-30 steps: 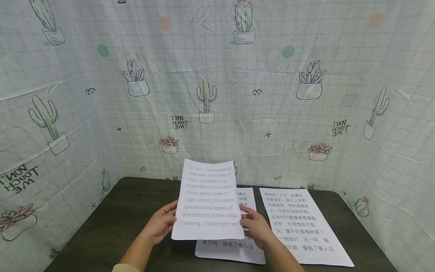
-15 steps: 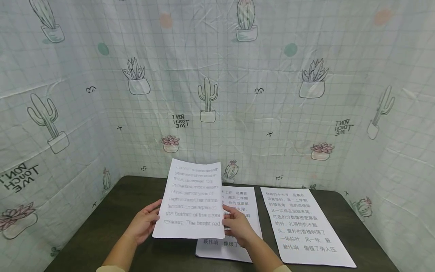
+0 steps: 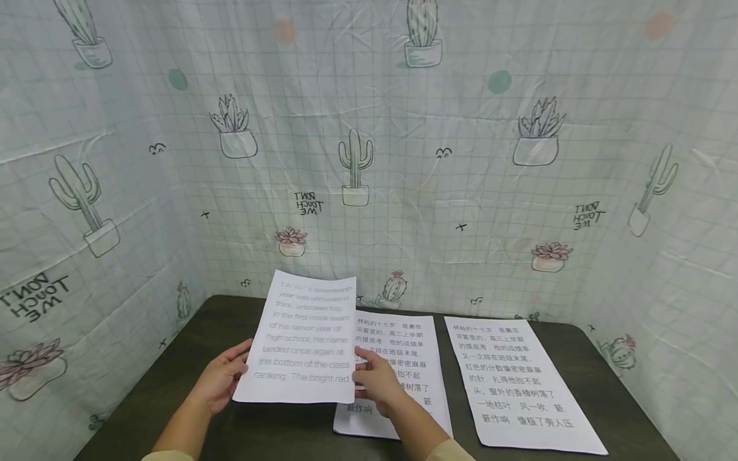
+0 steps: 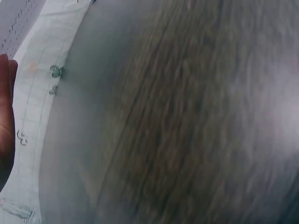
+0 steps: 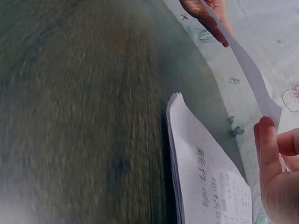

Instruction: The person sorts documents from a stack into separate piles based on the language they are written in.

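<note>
A white sheet of paper (image 3: 300, 339) printed with large English text is held up above the table, tilted toward the head camera. My left hand (image 3: 221, 378) pinches its left edge, fingers behind the sheet. At the lower right edge, my right hand (image 3: 377, 381) pinches it between thumb and fingers. In the right wrist view the sheet (image 5: 254, 81) shows edge-on, bowed a little, apart from the stack below. Partly behind it lies a stack of paper (image 3: 403, 346) with Chinese text. Only part of the left hand (image 4: 5, 121) appears in the left wrist view.
A second set of white paper (image 3: 513, 384) with Chinese text lies on the right of the dark wooden table (image 3: 144, 397). Behind and at both sides hangs a pale grid curtain (image 3: 403, 192) printed with cacti. The dark table surface shows left of the held sheet.
Both hands have carried the English sheet leftward, uncovering more of the middle paper stack. The papers on the table have kept their places.
</note>
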Action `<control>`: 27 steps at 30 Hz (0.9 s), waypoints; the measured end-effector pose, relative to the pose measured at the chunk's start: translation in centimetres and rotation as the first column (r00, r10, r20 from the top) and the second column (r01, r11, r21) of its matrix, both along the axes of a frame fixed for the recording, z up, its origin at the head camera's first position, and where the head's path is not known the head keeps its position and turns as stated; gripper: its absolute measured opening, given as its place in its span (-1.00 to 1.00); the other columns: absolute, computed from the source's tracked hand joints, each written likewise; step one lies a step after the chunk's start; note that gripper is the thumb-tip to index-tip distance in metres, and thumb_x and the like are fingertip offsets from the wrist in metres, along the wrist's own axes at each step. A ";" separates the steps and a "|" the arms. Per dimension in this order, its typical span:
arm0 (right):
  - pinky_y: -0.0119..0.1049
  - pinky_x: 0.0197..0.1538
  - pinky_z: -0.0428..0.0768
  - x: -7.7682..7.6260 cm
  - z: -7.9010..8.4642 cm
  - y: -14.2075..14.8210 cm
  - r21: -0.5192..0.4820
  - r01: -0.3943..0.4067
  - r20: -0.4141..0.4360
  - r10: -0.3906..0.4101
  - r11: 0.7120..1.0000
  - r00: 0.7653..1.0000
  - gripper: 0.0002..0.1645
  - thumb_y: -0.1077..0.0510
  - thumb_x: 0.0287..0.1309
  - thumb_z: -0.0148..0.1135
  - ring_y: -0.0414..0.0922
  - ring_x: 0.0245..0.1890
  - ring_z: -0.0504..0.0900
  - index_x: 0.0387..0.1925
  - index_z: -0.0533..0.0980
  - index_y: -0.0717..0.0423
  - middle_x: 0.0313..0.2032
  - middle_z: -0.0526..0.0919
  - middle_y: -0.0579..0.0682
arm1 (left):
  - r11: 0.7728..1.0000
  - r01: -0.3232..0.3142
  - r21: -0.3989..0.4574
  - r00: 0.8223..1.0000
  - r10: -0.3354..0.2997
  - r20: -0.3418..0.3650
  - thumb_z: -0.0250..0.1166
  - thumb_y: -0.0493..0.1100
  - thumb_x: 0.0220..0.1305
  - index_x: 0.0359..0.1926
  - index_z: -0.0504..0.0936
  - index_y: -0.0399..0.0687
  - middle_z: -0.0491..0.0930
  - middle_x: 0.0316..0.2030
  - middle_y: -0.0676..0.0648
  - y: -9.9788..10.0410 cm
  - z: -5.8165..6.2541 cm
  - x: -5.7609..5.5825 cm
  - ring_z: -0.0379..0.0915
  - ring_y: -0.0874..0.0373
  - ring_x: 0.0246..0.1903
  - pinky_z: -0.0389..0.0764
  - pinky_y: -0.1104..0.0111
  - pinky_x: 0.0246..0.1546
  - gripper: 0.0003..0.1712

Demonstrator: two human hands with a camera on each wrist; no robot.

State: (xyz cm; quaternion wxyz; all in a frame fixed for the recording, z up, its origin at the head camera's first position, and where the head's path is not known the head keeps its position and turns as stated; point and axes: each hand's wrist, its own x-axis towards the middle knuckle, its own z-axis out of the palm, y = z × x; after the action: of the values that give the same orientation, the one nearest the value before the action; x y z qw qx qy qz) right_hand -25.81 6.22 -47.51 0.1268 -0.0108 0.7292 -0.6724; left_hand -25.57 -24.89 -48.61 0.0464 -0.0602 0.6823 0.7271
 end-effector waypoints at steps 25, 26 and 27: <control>-0.30 -0.38 0.70 -0.4 -0.6 -5.2 0.061 0.005 0.020 -0.006 0.998 1.000 -0.26 0.45 0.05 0.11 -0.11 -0.32 0.59 0.34 0.31 0.30 -0.21 0.55 0.13 | 0.980 -0.113 -0.161 0.989 0.126 0.073 -0.09 -0.39 0.42 0.45 0.16 -0.32 0.18 0.38 -0.38 -3.6 -1.3 -0.4 0.61 0.24 -0.19 0.66 0.33 -0.23 -0.41; -0.31 -0.38 0.70 -0.4 -0.6 -5.3 0.065 0.005 0.021 -0.006 0.998 1.000 -0.26 0.45 0.05 0.11 -0.11 -0.32 0.59 0.34 0.31 0.30 -0.21 0.55 0.12 | 0.979 -0.116 -0.168 0.989 0.130 0.075 -0.09 -0.38 0.42 0.44 0.17 -0.32 0.18 0.37 -0.38 -3.7 -1.3 -0.4 0.61 0.25 -0.19 0.65 0.34 -0.24 -0.41; -0.31 -0.38 0.70 -0.3 -0.7 -5.4 0.068 0.004 0.023 -0.005 0.998 1.000 -0.27 0.45 0.05 0.11 -0.12 -0.33 0.59 0.34 0.31 0.31 -0.22 0.56 0.12 | 0.978 -0.115 -0.172 0.989 0.129 0.075 -0.09 -0.38 0.42 0.44 0.17 -0.33 0.18 0.37 -0.38 -3.8 -1.4 -0.4 0.61 0.25 -0.19 0.65 0.34 -0.24 -0.41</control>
State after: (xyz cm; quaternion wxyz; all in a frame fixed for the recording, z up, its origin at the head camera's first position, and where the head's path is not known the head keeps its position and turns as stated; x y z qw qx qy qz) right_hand -26.15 0.84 -48.19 0.1339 0.0029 0.7501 -0.6476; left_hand -25.99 -28.65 -49.97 0.0258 -0.1369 0.7333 0.6655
